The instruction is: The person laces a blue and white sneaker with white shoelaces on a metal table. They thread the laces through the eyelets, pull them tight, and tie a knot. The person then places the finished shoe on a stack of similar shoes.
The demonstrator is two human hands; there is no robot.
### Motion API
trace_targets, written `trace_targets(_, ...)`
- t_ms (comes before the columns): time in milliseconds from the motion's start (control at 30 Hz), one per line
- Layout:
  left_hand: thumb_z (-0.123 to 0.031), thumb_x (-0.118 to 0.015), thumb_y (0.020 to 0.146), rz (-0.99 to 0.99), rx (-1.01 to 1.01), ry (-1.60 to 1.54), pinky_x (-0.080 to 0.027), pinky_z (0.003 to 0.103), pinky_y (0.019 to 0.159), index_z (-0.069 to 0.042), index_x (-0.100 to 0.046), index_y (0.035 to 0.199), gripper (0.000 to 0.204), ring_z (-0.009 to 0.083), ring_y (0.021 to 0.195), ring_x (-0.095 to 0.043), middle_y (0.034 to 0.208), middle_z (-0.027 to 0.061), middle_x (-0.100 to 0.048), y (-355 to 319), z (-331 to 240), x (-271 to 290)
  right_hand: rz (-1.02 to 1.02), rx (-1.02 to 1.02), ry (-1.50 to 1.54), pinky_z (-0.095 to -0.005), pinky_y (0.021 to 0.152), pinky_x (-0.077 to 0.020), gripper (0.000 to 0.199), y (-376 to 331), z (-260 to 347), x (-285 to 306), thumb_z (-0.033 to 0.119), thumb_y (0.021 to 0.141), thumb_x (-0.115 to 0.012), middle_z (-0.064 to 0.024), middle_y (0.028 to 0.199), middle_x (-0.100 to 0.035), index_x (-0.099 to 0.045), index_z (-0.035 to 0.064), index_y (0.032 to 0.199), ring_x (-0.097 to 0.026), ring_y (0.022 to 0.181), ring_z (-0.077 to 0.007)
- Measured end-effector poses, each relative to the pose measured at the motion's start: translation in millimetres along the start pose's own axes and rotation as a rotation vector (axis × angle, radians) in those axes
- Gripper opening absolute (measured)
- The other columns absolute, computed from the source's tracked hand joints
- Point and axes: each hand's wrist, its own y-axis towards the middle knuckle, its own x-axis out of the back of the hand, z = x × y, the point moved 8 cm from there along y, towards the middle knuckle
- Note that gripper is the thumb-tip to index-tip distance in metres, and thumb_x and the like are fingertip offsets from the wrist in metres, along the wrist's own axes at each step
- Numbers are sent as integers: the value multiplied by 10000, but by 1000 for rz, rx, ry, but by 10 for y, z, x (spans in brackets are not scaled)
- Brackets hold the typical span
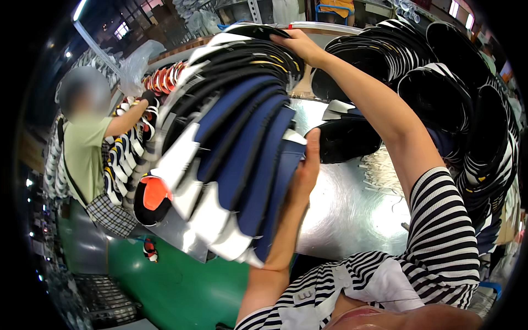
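A long fanned stack of shoe uppers (242, 148), navy, black and white, is lifted over the left part of the metal table and hides much of what lies behind it. My left hand (307, 173) grips its near right side, thumb up and fingers mostly hidden by the uppers. At the far end, my right hand (297, 45) is closed on the edge of a black upper, with the arm stretched across the table. To the right of my left hand, a separate black upper (349, 140) lies on the metal surface.
More nested stacks of black and white uppers (440, 96) crowd the table's right side. Pale strips (382, 170) lie on the metal tabletop (341, 212). A co-worker (88, 137) stands at the left beside colourful shoe uppers (124, 165). One small piece (149, 250) is over the green floor (165, 291).
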Motion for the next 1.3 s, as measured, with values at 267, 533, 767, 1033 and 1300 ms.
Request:
trace_targets(267, -263, -503, 1029, -306, -66, -41, -455, 395, 935, 139, -521, 1211, 442, 313, 1016, -580, 1205, 280, -586, 32, -284, 743, -261, 214, -318, -395, 846, -486, 384, -313, 879, -130, 436, 879, -641, -182, 975, -704, -720, 130, 1096, -654, 954, -365)
trace_targets(533, -318, -500, 1024, -265, 67, -315, -455, 373, 895, 128, -538, 1152, 465, 270, 965, -568, 1114, 233, -598, -192, -578, 1286, -625, 417, -828, -424, 788, -495, 335, -2191, 2999, 700, 367, 908, -596, -207, 896, -691, -732, 72, 988, -643, 851, -391)
trace_targets(767, -366, -498, 1020, 396, -18, -657, -455, 354, 860, 118, -553, 1100, 494, 232, 921, -558, 1034, 192, -607, -663, -1336, 1009, -1114, -195, -1357, -366, 759, -512, 269, -5042, 4543, 529, 200, 886, -615, -202, 897, -703, -680, -15, 1035, -683, 817, -280)
trace_targets(1033, -422, -495, 1016, 1405, -161, -1014, -455, 333, 821, 107, -571, 1041, 535, 189, 871, -547, 943, 144, -618, -2263, -3205, 686, -1494, -767, -1402, -341, 854, -493, 310, -8603, 4790, -640, 228, 949, -592, -199, 1004, -696, -646, -18, 1131, -666, 914, -226)
trace_targets(1300, -522, -496, 991, 2328, 53, -799, -410, 292, 989, 119, -552, 1204, 678, 201, 1088, -584, 1156, 171, -645, -5566, -3966, -222, -1689, -1510, -843, -463, 825, -508, 408, -11503, 2874, -1589, 423, 925, -585, -228, 971, -689, -699, 64, 1081, -654, 923, -404)
